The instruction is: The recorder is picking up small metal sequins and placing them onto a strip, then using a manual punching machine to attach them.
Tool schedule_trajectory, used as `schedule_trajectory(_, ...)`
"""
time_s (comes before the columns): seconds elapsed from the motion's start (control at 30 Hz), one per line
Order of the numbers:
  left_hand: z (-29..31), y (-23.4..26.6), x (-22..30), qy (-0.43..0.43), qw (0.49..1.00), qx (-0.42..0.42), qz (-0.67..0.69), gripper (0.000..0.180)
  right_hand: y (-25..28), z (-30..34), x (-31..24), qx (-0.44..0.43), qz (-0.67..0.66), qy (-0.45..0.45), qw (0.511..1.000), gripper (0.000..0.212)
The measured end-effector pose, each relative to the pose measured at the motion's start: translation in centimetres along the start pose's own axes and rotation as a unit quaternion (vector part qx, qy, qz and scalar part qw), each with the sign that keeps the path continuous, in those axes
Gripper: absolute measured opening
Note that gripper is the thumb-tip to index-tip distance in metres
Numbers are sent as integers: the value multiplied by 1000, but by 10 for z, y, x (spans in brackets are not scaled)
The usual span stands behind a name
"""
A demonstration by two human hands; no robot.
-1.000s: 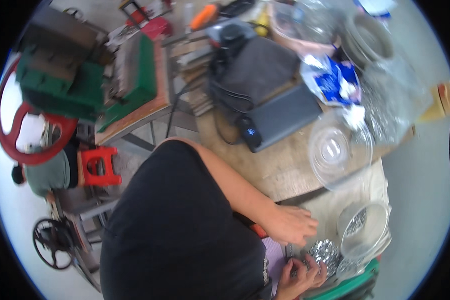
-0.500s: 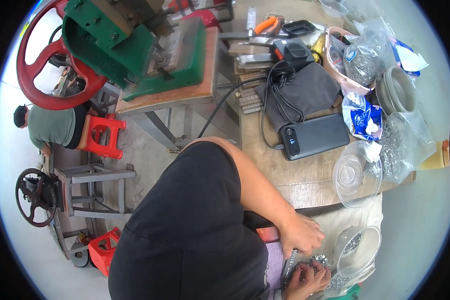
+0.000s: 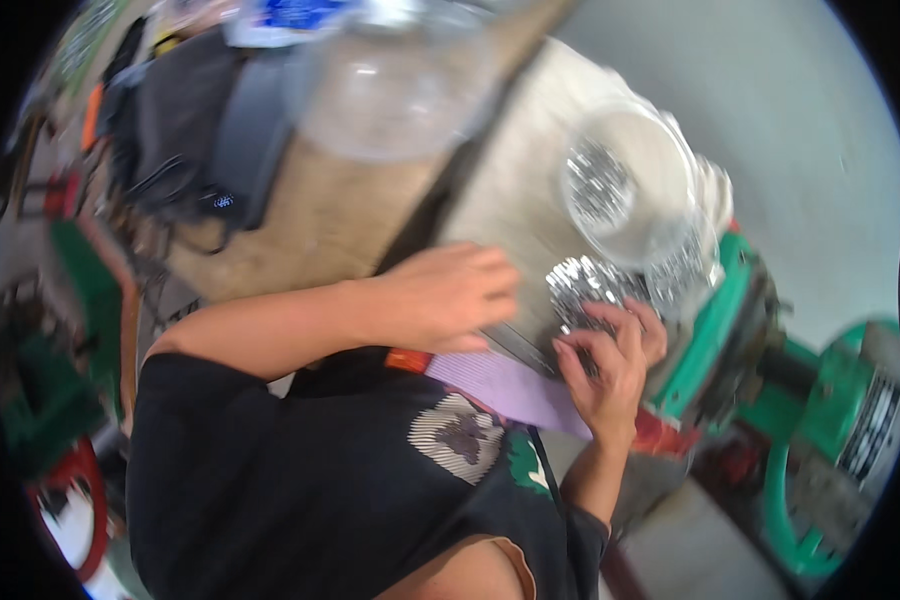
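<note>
The picture is smeared by motion. My left hand (image 3: pixel 440 298) reaches in from the left with curled fingers. Its thumb side is at the near end of a thin, straight metal strip (image 3: pixel 518 345), which it seems to grip. To the right, my right hand (image 3: pixel 615 365) has bent fingers and thumb close together, by the strip's other end and over a heap of small shiny metal pieces (image 3: pixel 575 285). What its fingertips hold is too small and blurred to make out. A lilac ribbed cloth or pad (image 3: pixel 505 387) lies just below both hands, against my body.
A clear round tub (image 3: pixel 635 180) with silvery pieces stands on pale cloth (image 3: pixel 515 150) beyond my hands. A clear plastic lid or bowl (image 3: pixel 390 90) and a dark power bank (image 3: pixel 255 140) are on the wooden table (image 3: pixel 300 225). Green machinery (image 3: pixel 820 400) stands at the right.
My view has swung round toward the right, so the tub, heap and both hands sit nearer the middle. The left hand stays by the strip; the right stays at the heap.
</note>
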State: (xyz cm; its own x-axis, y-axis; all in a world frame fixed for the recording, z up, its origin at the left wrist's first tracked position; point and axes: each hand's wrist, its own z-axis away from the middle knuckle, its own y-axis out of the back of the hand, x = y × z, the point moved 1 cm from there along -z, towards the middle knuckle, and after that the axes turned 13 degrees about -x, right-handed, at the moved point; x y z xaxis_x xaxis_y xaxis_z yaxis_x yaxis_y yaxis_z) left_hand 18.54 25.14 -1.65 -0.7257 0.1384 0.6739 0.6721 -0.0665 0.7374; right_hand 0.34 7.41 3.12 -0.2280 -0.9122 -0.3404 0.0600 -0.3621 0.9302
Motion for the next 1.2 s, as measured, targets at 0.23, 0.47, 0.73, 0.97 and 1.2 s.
schedule_trajectory(0.23, -5, 6, 9, 19, 1000, -7, -2, 29, -10, 20, -19, 29, -73, -14, 997, 13)
schedule_trajectory(0.47, -5, 4, 10, 24, 1000, -11, -7, 28, -29, 19, -29, 40, -37, -27, 998, 14)
schedule_trajectory(0.73, -2, -4, 6, 5, 999, 25, -20, 29, -14, 23, -29, 8, 28, -49, 998, 12)
schedule_trajectory(0.97, -2, -11, 4, 14, 1000, 7, -20, 26, 24, -1, 55, 181, 19, -103, 978, 18)
schedule_trajectory(1.2, -1, -4, 10, 8, 999, 8, -43, 29, 47, -46, 92, 65, 49, -177, 981, 26)
